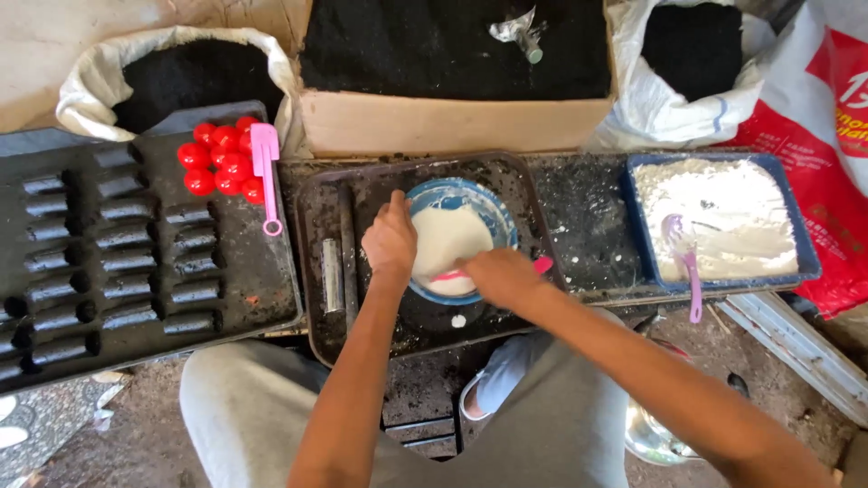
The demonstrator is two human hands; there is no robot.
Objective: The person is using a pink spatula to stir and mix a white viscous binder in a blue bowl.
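Observation:
A blue bowl (495,210) of white paste sits on a dark tray (316,271) in front of me. My left hand (390,239) grips the bowl's left rim. My right hand (500,275) is closed on a pink spatula (542,264) that lies across the bowl's near edge, its blade in the paste. A metal tube (333,275) and a dark rod (348,244) lie on the tray just left of my left hand.
Rows of black cylinders (127,262) fill a tray at left, with red caps (221,163) and a pink spatula (266,172) behind. A blue tray (807,246) of white powder with a purple spatula (687,267) stands right. Sacks and a cardboard box (452,122) of black powder line the back.

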